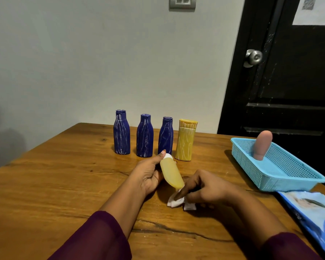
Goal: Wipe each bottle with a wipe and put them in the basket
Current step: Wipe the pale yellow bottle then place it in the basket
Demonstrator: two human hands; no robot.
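1. My left hand (148,177) held a small pale-yellow bottle (171,172) above the wooden table (54,184), fingers wrapped round its upper part, thumb up by the white cap, the bottle tilted with its base down toward my right.
2. My right hand (204,186) pinched a crumpled white wipe (176,202), fingers narrowed on it, pressing it against the bottle's lower end.
3. Just beyond my hands stood a row of four bottles on the far side of the table: three blue bottles (121,133) (144,136) (165,136) streaked with white, and a yellow bottle (186,140) at the right end, also streaked.
4. The rightmost blue one and the yellow one stood just behind my left thumb and the cap.
5. To the right sat the light-blue basket (293,177), with a pinkish bottle (262,145) upright in its far corner.
6. Near the basket, at the table's right edge, lay a blue wipes packet (313,212), partly cut off by the frame.
7. A dark door (293,81) with a round knob stood behind the basket.
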